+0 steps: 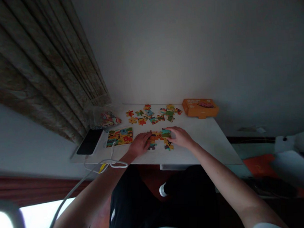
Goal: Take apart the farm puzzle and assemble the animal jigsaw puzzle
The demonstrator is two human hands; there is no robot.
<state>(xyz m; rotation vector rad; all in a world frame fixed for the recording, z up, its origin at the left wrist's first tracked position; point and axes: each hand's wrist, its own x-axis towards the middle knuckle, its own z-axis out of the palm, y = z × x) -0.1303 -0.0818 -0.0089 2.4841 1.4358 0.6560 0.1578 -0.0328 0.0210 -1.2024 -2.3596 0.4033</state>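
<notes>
On the white table, several jigsaw pieces are joined into a partly assembled puzzle in front of me. My left hand lies at its left side, fingers stretched out and touching the pieces there. My right hand grips a green puzzle piece at the upper right of the joined part, thumb below and fingers above. Whether that piece is fully locked in, I cannot tell. Loose puzzle pieces lie scattered farther back. A picture card with a colourful animal scene lies left of my left hand.
An orange box stands at the table's back right. At the left are a black phone and a clear plastic bag. A white cable loops over the front left edge. Curtains hang at the left, and a wall rises behind.
</notes>
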